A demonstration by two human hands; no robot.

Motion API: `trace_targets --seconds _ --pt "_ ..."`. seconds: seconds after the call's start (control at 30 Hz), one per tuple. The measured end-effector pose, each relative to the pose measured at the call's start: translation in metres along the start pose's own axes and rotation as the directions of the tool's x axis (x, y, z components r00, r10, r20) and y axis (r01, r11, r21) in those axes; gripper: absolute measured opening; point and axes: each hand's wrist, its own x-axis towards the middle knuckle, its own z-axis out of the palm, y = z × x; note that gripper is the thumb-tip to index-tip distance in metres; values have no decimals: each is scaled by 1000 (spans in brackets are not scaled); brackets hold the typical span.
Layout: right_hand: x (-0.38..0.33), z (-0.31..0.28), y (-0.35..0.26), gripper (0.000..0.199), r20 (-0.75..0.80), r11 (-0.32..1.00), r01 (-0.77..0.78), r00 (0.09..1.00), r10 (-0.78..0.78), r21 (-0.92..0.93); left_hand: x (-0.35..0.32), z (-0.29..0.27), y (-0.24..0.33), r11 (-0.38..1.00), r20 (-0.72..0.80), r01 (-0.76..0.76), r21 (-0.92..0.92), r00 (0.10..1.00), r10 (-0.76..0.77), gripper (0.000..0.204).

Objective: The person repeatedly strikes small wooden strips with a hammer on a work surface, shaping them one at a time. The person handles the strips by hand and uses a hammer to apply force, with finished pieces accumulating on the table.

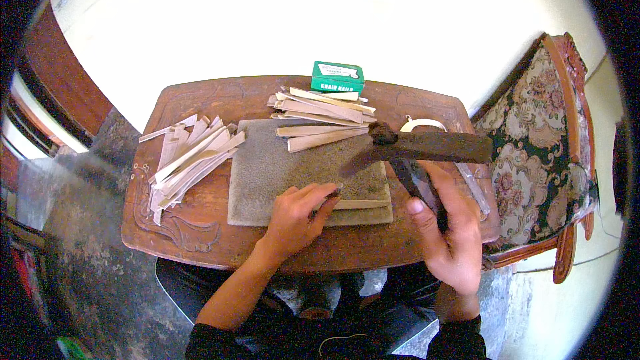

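Observation:
My right hand [455, 227] is closed round the dark handle of a hammer [440, 147]. The hammer is raised over the right part of a grey slab [260, 167], its long dark head lying crosswise. My left hand [298, 222] rests at the slab's near side, thumb and fingers pinched on a small dark piece [332, 195] whose kind I cannot tell. From those fingertips a single pale thin strip [360, 205] runs to the right along the slab's near edge. Whether the left fingers also grip the strip is hidden.
Pale flat strips lie heaped on the left of the wooden table [200, 103], in a left pile [193, 163] and a far pile [320, 108] overlapping the slab. A green box [338, 79] stands at the back. A pale curved object [425, 123] lies behind the hammer. A flowered chair [533, 133] adjoins the right.

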Motion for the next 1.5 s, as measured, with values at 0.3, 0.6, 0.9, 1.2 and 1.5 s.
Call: trace_targets --seconds 0.3,0.6,0.9,1.2,1.5 --pt "0 12 13 36 71 999 -3 997 0 37 -1 0 0 1000 13 8 16 1000 -8 22" --pt "-11 18 21 37 -74 999 10 997 -8 32 -2 0 -3 1000 36 15 3 999 -15 23" --pt "-8 15 21 38 11 997 -31 999 30 65 0 2 1 996 34 80 -47 996 -78 21" --pt "-9 28 34 35 55 982 -127 991 120 142 -1 3 -4 1000 -2 -6 5 1000 6 20" --pt "-9 122 97 27 274 440 -551 790 549 709 2 0 3 958 6 250 -139 968 -252 13"
